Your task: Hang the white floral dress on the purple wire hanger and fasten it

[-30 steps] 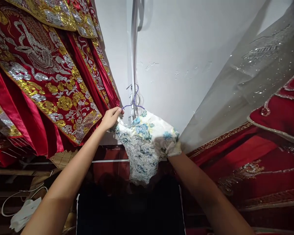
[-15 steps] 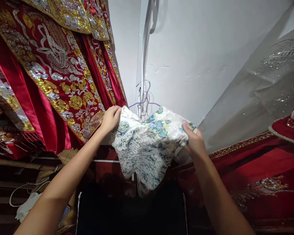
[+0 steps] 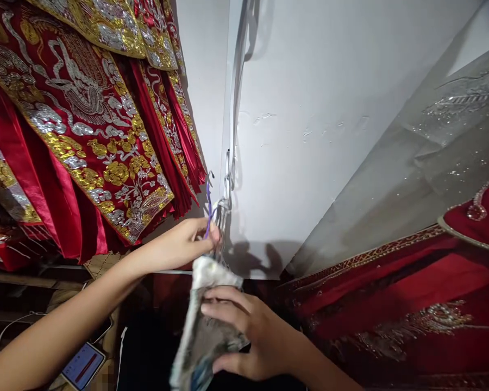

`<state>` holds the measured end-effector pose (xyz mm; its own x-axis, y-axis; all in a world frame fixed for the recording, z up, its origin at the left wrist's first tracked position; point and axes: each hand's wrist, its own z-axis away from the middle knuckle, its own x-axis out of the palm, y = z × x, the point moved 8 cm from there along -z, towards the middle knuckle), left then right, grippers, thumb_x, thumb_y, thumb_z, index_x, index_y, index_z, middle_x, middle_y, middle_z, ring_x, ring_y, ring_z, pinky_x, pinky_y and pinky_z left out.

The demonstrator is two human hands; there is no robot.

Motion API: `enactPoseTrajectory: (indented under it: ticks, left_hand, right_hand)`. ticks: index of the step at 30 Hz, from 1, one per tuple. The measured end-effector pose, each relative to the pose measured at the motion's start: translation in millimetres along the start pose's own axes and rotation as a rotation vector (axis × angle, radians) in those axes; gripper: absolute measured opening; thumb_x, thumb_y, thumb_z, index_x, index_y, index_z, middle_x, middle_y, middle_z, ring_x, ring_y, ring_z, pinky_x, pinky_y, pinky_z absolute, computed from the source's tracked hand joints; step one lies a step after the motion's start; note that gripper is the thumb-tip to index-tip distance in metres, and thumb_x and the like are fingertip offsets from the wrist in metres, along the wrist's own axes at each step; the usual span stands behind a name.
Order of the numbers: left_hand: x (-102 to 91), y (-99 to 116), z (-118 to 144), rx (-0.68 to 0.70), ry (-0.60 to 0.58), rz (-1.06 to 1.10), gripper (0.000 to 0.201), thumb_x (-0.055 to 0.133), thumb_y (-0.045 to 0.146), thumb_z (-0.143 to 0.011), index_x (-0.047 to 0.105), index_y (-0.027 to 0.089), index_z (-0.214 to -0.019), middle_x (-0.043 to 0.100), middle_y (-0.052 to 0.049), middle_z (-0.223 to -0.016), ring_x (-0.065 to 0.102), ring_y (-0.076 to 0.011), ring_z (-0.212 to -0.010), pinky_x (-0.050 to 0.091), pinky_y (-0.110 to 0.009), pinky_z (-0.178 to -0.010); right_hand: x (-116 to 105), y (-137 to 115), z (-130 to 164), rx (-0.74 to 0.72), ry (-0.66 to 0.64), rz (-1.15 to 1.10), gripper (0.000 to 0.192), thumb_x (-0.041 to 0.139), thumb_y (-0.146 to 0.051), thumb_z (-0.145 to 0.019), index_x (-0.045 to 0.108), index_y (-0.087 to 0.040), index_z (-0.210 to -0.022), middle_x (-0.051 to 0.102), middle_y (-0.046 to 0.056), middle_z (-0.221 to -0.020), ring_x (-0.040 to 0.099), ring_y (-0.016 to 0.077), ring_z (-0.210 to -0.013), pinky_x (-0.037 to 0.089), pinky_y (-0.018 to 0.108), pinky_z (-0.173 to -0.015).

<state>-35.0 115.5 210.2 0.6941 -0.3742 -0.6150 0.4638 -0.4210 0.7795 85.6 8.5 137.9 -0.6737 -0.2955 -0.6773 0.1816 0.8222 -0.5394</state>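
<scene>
Head view: the purple wire hanger (image 3: 207,209) is pinched upright by the left hand (image 3: 185,244), directly above the floral garment (image 3: 206,326) clamped by the right hand (image 3: 248,331).

support: purple hanger (image 3: 207,209) — carries: floral garment (image 3: 206,320) — hung by wall (image 3: 309,136)

— What has been altered about the floral garment (image 3: 206,331)?
— It was spread wide beneath the purple hanger (image 3: 208,209) a moment ago; now it is gathered into a narrow bundle, lowered and turned edge-on.

— And the hands?
— The right hand (image 3: 244,331) has been brought in from the far right edge to clasp the bundle. The left hand (image 3: 187,244) has been shifted onto the hanger's neck. A lit phone (image 3: 82,365) has been brought into view at lower left.
</scene>
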Motion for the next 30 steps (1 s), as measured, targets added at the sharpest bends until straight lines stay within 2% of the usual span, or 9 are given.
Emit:
enactPoseTrajectory:
  ticks: [6,8,11,13,16,19,22,26,30]
  left_hand:
    - [-29.4,-17.8,52.2,-0.161,-0.178,-0.197,0.022,0.047,0.036,-0.093,0.067,0.028,-0.098,0.071,-0.004,-0.087,0.065,-0.0205,-0.077,0.051,-0.029,-0.072]
    - [-43.4,-16.0,60.4,-0.214,-0.257,-0.195,0.023,0.048,0.036,-0.092,0.067,0.029,-0.101,0.071,-0.004,-0.084,0.066,-0.0208,-0.076,0.052,-0.03,-0.07]
    - [-65.9,-7.3,55.4,-0.203,-0.294,-0.221,0.026,0.048,0.04,-0.092,0.069,0.03,-0.104,0.07,-0.003,-0.079,0.065,-0.0202,-0.072,0.052,-0.03,-0.067]
    - [-83.8,-2.6,39.4,-0.122,-0.192,-0.276,0.028,0.049,0.044,-0.093,0.072,0.028,-0.098,0.071,-0.003,-0.081,0.065,-0.0193,-0.071,0.052,-0.029,-0.067]
    - [-108.1,-5.4,7.8,0.012,0.045,-0.38,0.027,0.054,0.044,-0.091,0.072,0.024,-0.091,0.072,-0.003,-0.085,0.064,-0.0178,-0.068,0.051,-0.028,-0.066]
    - [-126.0,-11.8,-23.3,0.126,0.294,-0.503,0.022,0.062,0.038,-0.087,0.07,0.02,-0.095,0.072,-0.003,-0.085,0.065,-0.0185,-0.071,0.049,-0.029,-0.068]
    - [-135.0,-5.3,-46.1,0.241,0.517,-0.613,0.017,0.064,0.032,-0.086,0.069,0.018,-0.094,0.071,-0.006,-0.09,0.065,-0.0208,-0.081,0.049,-0.032,-0.077]
    - [-125.5,18.9,-47.8,0.438,0.738,-0.629,0.018,0.059,0.024,-0.089,0.065,0.018,-0.105,0.067,-0.009,-0.106,0.061,-0.0229,-0.102,0.047,-0.038,-0.092]
    - [-81.9,7.4,-25.4,0.524,0.837,-0.603,0.026,0.061,0.021,-0.088,0.06,0.022,-0.114,0.06,-0.009,-0.114,0.056,-0.0244,-0.11,0.044,-0.042,-0.096]
  right_hand:
    - [-86.5,95.4,2.4,0.378,0.546,0.208,0.06,0.059,-0.037,-0.092,0.038,-0.036,-0.149,0.039,0.01,-0.151,0.034,0.0308,-0.144,0.029,0.055,-0.118]
    - [-97.4,126.3,-3.7,0.458,0.564,0.162,0.063,0.052,-0.043,-0.095,0.03,-0.035,-0.154,0.028,0.009,-0.159,0.026,0.0314,-0.148,0.026,0.056,-0.119]
    - [-94.8,150.5,-21.6,0.469,0.486,-0.044,0.065,0.044,-0.048,-0.098,0.021,-0.033,-0.158,0.027,0.009,-0.161,0.039,0.03,-0.141,0.034,0.052,-0.115]
    - [-85.7,154.2,-31.4,0.467,0.382,-0.201,0.059,0.045,-0.05,-0.098,0.037,-0.028,-0.152,0.048,0.011,-0.148,0.053,0.0285,-0.127,0.041,0.047,-0.109]
    - [-77.1,158.0,-32.9,0.553,0.303,-0.446,0.043,0.054,-0.055,-0.093,0.07,-0.019,-0.11,0.072,0.008,-0.098,0.068,0.0256,-0.092,0.054,0.037,-0.082]
    - [-97.2,163.8,-31.3,0.586,0.502,-0.657,0.037,0.067,-0.054,-0.085,0.069,-0.017,-0.084,0.07,0.004,-0.074,0.066,0.0201,-0.065,0.052,0.029,-0.06]
    - [-135.7,166.7,-38.6,0.507,0.736,-0.743,0.032,0.078,-0.049,-0.075,0.07,-0.018,-0.081,0.07,0.003,-0.07,0.065,0.0185,-0.06,0.052,0.029,-0.059]
    - [-181.4,167.0,-35.6,0.462,0.919,-0.675,0.032,0.083,-0.045,-0.069,0.071,-0.018,-0.081,0.071,0.003,-0.072,0.068,0.0198,-0.063,0.055,0.03,-0.064]
    - [-191.4,163.2,3.3,0.471,1.027,-0.558,0.033,0.08,-0.049,-0.073,0.069,-0.019,-0.083,0.071,0.003,-0.073,0.069,0.0221,-0.069,0.055,0.031,-0.063]
